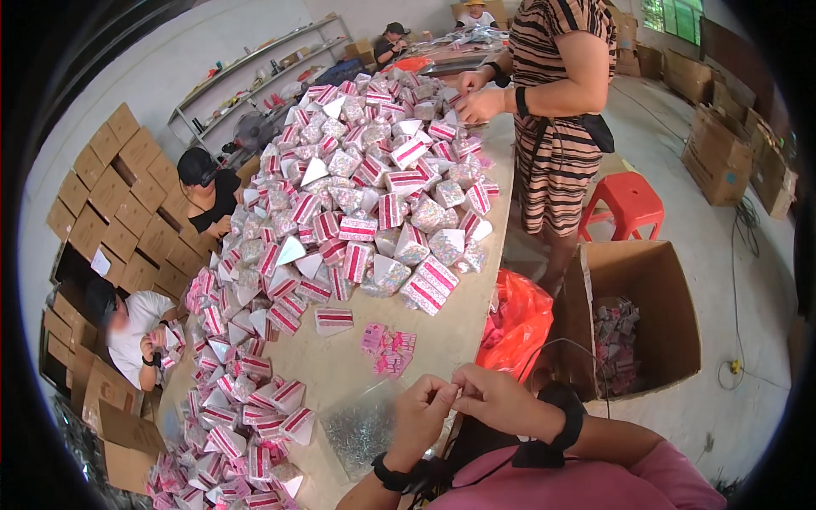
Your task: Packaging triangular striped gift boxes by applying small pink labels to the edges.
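Observation:
My left hand (422,415) and my right hand (495,399) meet above the near edge of the table (442,340). Thumbs and fingers of both are pinched together at the same spot; whatever is between them is too small to make out. Beside my left hand lies a clear shallow tray or bag (333,422) with many small shiny metal pieces in it. Several small pink cards (389,347) lie just beyond my hands. One wedge-shaped pack (333,320) with pink and white stripes rests apart near the cards.
A big heap of striped wedge packs (365,195) covers the table's left and far parts. To the right are a red plastic bag (518,319), an open carton (646,323) and a red stool (625,204). A standing person (557,110) works at the right edge; others sit around.

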Demonstrator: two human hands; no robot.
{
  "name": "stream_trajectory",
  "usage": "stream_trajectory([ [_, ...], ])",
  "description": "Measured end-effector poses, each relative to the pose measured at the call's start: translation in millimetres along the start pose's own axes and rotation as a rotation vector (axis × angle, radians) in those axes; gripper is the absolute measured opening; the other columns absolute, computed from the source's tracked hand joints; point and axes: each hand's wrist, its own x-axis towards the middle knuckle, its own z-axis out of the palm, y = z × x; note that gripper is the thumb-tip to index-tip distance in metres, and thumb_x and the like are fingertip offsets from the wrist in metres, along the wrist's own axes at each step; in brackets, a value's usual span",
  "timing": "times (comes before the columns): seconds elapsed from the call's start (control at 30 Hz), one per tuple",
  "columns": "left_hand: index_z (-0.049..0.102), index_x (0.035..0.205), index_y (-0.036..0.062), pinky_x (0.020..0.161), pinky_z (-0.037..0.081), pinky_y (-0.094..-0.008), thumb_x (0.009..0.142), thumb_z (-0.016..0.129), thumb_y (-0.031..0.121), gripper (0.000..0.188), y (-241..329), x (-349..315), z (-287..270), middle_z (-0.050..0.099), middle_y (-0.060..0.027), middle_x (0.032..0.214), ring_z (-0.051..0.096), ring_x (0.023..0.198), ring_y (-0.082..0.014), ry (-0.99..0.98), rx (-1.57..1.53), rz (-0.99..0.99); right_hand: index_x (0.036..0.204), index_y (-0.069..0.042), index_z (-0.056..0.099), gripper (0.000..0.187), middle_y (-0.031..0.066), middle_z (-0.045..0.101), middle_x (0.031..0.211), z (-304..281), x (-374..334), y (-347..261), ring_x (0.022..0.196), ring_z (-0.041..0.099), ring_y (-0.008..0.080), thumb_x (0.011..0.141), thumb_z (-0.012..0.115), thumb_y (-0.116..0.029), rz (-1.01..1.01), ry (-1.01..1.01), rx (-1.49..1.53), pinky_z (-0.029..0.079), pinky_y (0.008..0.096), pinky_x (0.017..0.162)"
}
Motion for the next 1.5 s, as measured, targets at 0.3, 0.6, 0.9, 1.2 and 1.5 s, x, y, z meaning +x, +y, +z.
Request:
stream_trajectory([
  [0.3,0.054,0.078,0.0049,0.050,0.033,-0.0202,0.093,0.057,0.017,0.019,-10,2,8,0.048,0.0028,0.062,0.042,0.055,-0.0048,0.029,-0.344,-0.139,0.083,-0.004,0.051,0.009,0.0130,0.056,0.070,4,2,13,0.066,0.059,0.0322,0.076,0.056,-0.008,-0.478,0.151,-0.637,0.045,0.0427,0.057],
  [0.6,0.056,0.084,0.0052,0.054,0.040,-0.0215,0.091,0.056,0.020,0.017,-26,29,-4,0.053,0.0011,0.066,0.050,0.060,-0.0060,-0.019,-0.254,-0.191,0.082,-0.004,0.052,0.009,0.0116,0.053,0.066,-17,6,36,0.060,0.056,0.0311,0.074,0.056,-0.004,-0.512,0.177,-0.717,0.044,0.0408,0.054],
  [0.9,0.046,0.127,0.0105,0.089,0.045,-0.0474,0.077,0.057,0.002,0.051,-98,152,-174,0.047,-0.0127,0.129,0.048,0.115,-0.0354,0.419,1.287,0.141,0.085,0.001,0.059,0.008,0.0164,0.060,0.079,-47,-17,76,0.072,0.060,0.0318,0.081,0.058,-0.006,-0.303,0.180,-0.708,0.047,0.0380,0.064],
  [1.2,0.046,0.119,0.0051,0.086,0.048,-0.0486,0.071,0.066,0.006,0.052,-130,174,-188,0.049,-0.0164,0.116,0.053,0.106,-0.0384,0.203,1.410,-0.189,0.089,-0.001,0.058,0.012,0.0169,0.059,0.074,-53,-22,77,0.068,0.059,0.0348,0.083,0.060,-0.011,-0.177,0.250,-0.544,0.047,0.0421,0.060],
  [1.5,0.044,0.127,0.0044,0.083,0.053,-0.0413,0.087,0.059,0.026,0.048,-77,107,-138,0.056,-0.0153,0.122,0.058,0.109,-0.0313,0.116,-0.499,0.002,0.089,0.000,0.062,0.010,0.0031,0.058,0.069,-45,-9,47,0.059,0.055,0.0116,0.086,0.059,-0.009,0.325,0.248,0.206,0.044,0.0262,0.053],
])
